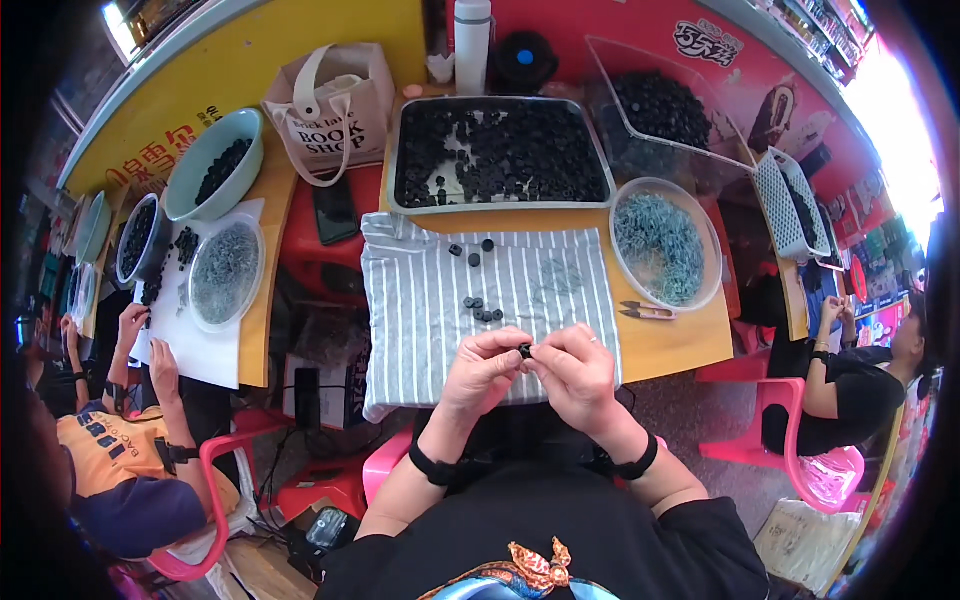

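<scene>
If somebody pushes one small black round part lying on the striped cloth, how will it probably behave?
The small black round parts look light, so one would probably slide easily. Being round, it may roll if tipped on edge. The wrinkled striped cloth would likely slow it.

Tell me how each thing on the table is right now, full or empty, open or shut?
left hand: pinching small black part
right hand: pinching the same part
grey tray: full of black parts
clear bowl: holding bluish metal bits
striped cloth: spread flat, few parts on it
tote bag: standing open
white bottle: upright
</scene>
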A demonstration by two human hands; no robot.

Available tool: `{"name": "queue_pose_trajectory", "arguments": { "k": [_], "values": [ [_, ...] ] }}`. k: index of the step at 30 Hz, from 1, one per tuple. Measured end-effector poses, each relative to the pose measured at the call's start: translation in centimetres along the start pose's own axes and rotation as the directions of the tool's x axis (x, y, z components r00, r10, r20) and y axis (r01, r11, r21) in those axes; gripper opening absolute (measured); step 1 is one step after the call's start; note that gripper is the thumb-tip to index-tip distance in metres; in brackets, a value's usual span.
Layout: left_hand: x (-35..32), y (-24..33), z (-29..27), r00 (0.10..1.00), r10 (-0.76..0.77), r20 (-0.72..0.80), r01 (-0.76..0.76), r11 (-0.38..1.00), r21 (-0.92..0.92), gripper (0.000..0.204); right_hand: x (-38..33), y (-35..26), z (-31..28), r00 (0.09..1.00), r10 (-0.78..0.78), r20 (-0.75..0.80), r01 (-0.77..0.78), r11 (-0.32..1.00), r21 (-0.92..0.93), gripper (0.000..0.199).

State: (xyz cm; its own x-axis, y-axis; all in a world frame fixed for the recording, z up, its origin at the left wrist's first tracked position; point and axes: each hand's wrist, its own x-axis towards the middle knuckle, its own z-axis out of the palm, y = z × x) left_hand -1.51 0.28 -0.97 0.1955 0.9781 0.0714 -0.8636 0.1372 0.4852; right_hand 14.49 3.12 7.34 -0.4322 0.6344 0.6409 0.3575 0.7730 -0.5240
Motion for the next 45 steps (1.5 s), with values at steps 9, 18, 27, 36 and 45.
{"name": "queue_pose_trajectory", "arguments": {
  "k": [9, 18, 27, 36, 45],
  "values": [
    [-0.1, 0.0, 0.1, 1.000, 0.010, -0.006, -0.010, 1.000, 0.000, 0.024, -0.3, -0.4, 0.6, 0.998, 0.003, -0.065, 0.000, 0.999, 0.044, 0.025],
    [-0.2, 0.0, 0.2, 0.999, 0.001, -0.050, -0.002, 1.000, -0.029, 0.026, -0.8, -0.5, 0.9, 0.993, 0.035, -0.110, -0.030, 0.999, 0.046, 0.022],
    [-0.1, -0.1, 0.1, 0.998, -0.016, -0.056, 0.012, 0.997, -0.077, 0.022, -0.8, -0.6, 0.9, 0.990, 0.023, -0.138, -0.019, 0.999, 0.030, 0.023],
    [-0.1, -0.1, 0.0, 0.998, 0.004, -0.056, -0.008, 0.998, -0.067, 0.020, -0.8, -0.3, 1.0, 0.994, -0.043, -0.103, 0.041, 0.999, -0.023, 0.025],
    [-0.1, 0.0, 0.1, 0.999, 0.029, -0.016, -0.029, 0.999, -0.030, 0.018, -1.1, -0.3, 1.0, 0.996, -0.050, -0.067, 0.048, 0.998, -0.037, 0.028]
  ]
}}
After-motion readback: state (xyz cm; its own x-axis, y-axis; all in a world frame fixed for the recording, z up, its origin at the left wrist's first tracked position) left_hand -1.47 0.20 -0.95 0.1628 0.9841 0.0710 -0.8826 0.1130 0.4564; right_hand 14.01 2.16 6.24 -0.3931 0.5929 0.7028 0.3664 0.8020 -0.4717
